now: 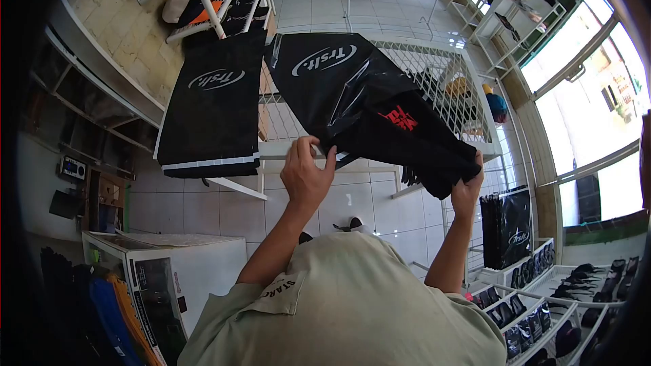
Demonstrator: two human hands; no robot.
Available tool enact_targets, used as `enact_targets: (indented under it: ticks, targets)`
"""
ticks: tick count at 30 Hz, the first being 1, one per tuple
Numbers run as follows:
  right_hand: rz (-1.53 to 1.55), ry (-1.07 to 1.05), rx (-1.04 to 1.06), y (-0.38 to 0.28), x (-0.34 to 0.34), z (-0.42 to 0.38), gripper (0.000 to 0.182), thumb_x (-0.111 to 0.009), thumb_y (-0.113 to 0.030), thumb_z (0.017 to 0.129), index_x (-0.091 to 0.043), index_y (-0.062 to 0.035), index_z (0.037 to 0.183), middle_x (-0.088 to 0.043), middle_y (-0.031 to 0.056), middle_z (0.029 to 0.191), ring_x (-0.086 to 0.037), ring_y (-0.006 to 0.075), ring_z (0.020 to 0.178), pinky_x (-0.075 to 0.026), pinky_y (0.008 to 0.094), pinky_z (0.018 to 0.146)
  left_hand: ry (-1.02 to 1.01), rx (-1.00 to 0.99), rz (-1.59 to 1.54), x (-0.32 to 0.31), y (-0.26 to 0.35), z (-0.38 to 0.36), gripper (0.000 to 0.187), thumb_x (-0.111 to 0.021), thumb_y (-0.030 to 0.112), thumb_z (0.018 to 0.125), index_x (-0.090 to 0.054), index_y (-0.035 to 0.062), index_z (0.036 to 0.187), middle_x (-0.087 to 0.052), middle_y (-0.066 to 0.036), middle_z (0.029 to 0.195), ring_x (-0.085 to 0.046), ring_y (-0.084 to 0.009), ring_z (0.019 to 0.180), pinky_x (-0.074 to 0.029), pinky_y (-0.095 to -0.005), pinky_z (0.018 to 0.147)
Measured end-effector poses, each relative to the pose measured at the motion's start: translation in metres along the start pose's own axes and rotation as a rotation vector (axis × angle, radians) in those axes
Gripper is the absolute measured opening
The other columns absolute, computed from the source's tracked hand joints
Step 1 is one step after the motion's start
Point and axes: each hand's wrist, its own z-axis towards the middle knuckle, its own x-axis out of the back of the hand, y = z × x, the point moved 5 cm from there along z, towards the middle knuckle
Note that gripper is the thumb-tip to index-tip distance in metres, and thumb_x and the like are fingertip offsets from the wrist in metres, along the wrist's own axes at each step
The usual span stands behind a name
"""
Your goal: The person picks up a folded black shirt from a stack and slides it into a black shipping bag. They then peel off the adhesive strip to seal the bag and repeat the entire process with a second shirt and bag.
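Note:
A black plastic bag (315,91) with white lettering lies slanted on the white mesh table (281,122). Partly inside its lower right end is a folded black garment (434,146) with a red print. My left hand (308,166) pinches the bag's edge near its opening, thumb and fingers close together. At the garment's right end, my right hand (468,183) is closed on the black cloth, which bunches and hangs over the table's front edge. Left of them lies a flat stack of black bags (213,102), with a white strip along its near edge.
Racks with caps (237,0) stand behind at the left. A white cabinet (196,285) is at the lower left. More black bags (506,227) hang at the right, above shelves of packaged goods (536,325). A glass door is at the far right.

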Motion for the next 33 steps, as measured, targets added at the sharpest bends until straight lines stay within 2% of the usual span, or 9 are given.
enact_targets:
  ticks: [2, 5, 11, 14, 18, 22, 24, 28, 33]
  targets:
    - [-0.054, -0.067, 0.045, -0.003, 0.004, -0.002, 0.050, -0.044, 0.013, 0.072, -0.051, 0.0029, 0.120, -0.060, 0.0091, 0.109, -0.056, 0.0149, 0.107, -0.043, 0.0267, 0.099, 0.105, -0.217, 0.104, 0.004, 0.011, 0.009, 0.026, -0.079, 0.011, 0.080, -0.070, 0.0065, 0.104, -0.061, -0.010, 0.107, -0.061, -0.0289, 0.103, -0.051, -0.0423, 0.079]
    - [-0.021, -0.139, 0.031, 0.007, 0.009, -0.003, 0.057, -0.041, 0.012, 0.066, -0.050, 0.0024, 0.121, -0.058, 0.0088, 0.109, -0.055, 0.0155, 0.107, -0.042, 0.0265, 0.101, 0.025, -0.392, 0.249, 0.002, 0.019, 0.028, 0.030, -0.076, 0.006, 0.080, -0.070, 0.0070, 0.110, -0.061, -0.008, 0.108, -0.060, -0.0295, 0.106, -0.051, -0.0423, 0.083]
    - [-0.093, -0.030, 0.103, -0.020, -0.002, -0.003, 0.073, -0.041, 0.015, 0.063, -0.054, 0.0037, 0.134, -0.063, 0.0149, 0.126, -0.060, 0.0206, 0.118, -0.043, 0.0321, 0.108, 0.023, -0.394, 0.119, 0.000, 0.016, 0.050, 0.018, -0.074, 0.005, 0.086, -0.074, 0.0059, 0.104, -0.065, -0.006, 0.090, -0.065, -0.0252, 0.084, -0.051, -0.0394, 0.078]
    - [-0.133, -0.110, 0.100, -0.016, 0.005, -0.004, 0.068, -0.043, 0.016, 0.072, -0.055, 0.0040, 0.137, -0.060, 0.0161, 0.136, -0.056, 0.0215, 0.126, -0.039, 0.0339, 0.113, 0.152, -0.088, -0.335, 0.007, -0.001, 0.053, 0.012, -0.073, 0.016, 0.094, -0.073, 0.0032, 0.093, -0.065, -0.009, 0.078, -0.064, -0.0264, 0.070, -0.050, -0.0367, 0.066]
    - [-0.129, -0.168, 0.107, -0.013, -0.003, -0.006, 0.063, -0.043, 0.017, 0.071, -0.059, 0.0043, 0.131, -0.063, 0.0155, 0.130, -0.058, 0.0220, 0.123, -0.040, 0.0343, 0.111, 0.308, -0.263, -0.106, 0.001, 0.013, 0.033, 0.013, -0.075, 0.013, 0.092, -0.071, 0.0008, 0.088, -0.065, -0.009, 0.084, -0.063, -0.0230, 0.076, -0.050, -0.0343, 0.069]
    - [-0.093, -0.091, 0.175, -0.016, -0.021, -0.003, 0.057, -0.042, 0.015, 0.071, -0.060, 0.0044, 0.124, -0.064, 0.0135, 0.119, -0.060, 0.0226, 0.116, -0.043, 0.0339, 0.108, 0.278, -0.226, -0.079, -0.008, 0.007, 0.003, 0.026, -0.077, 0.017, 0.088, -0.068, 0.0063, 0.111, -0.058, -0.009, 0.092, -0.062, -0.0279, 0.089, -0.051, -0.0399, 0.074]
    - [-0.098, -0.064, 0.211, -0.017, -0.025, -0.002, 0.054, -0.042, 0.014, 0.073, -0.060, 0.0045, 0.122, -0.064, 0.0123, 0.117, -0.060, 0.0218, 0.113, -0.042, 0.0339, 0.107, 0.118, 0.014, -0.042, -0.010, -0.005, -0.006, 0.052, -0.077, 0.019, 0.087, -0.055, 0.0067, 0.133, -0.061, -0.009, 0.089, -0.066, -0.0265, 0.082, -0.052, -0.0403, 0.070]
    - [-0.083, -0.079, 0.186, -0.015, -0.036, -0.005, 0.052, -0.042, 0.013, 0.074, -0.059, 0.0054, 0.122, -0.063, 0.0124, 0.117, -0.059, 0.0211, 0.112, -0.042, 0.0335, 0.106, 0.019, 0.112, -0.106, -0.009, -0.005, -0.014, 0.067, -0.079, 0.017, 0.086, -0.047, 0.0081, 0.144, -0.064, -0.005, 0.075, -0.064, -0.0178, 0.057, -0.050, -0.0344, 0.060]
    - [-0.015, -0.139, 0.140, -0.007, -0.061, -0.001, 0.054, -0.042, 0.015, 0.073, -0.058, 0.0054, 0.124, -0.062, 0.0125, 0.119, -0.059, 0.0206, 0.113, -0.043, 0.0331, 0.106, 0.000, 0.090, -0.187, -0.019, -0.018, -0.016, 0.065, -0.073, 0.012, 0.090, -0.043, 0.0076, 0.147, -0.064, -0.006, 0.074, -0.067, -0.0189, 0.060, -0.051, -0.0342, 0.059]
